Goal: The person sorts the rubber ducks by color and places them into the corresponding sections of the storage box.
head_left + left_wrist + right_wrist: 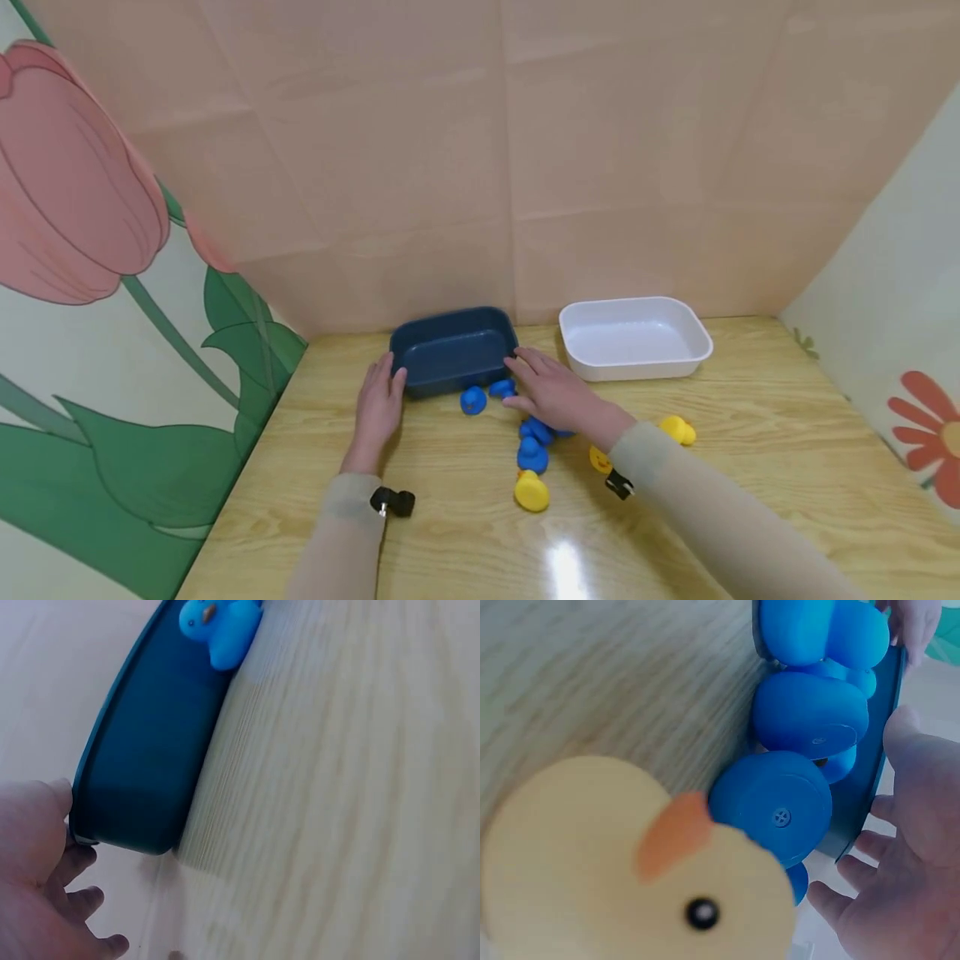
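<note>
Navy and rectangular, the plastic tray (450, 360) is sitting at twelve o'clock, loosely spread left hand (379, 403) and right hand (557, 395) flanking its ends, perhaps steadying it. Blue toy ducks (532, 457) are lying at its five o'clock.

We can read no words, brands or numbers in any view. We do see a small round mark (781, 817) on the base of one blue duck (757, 796), but cannot make out any lettering.
</note>
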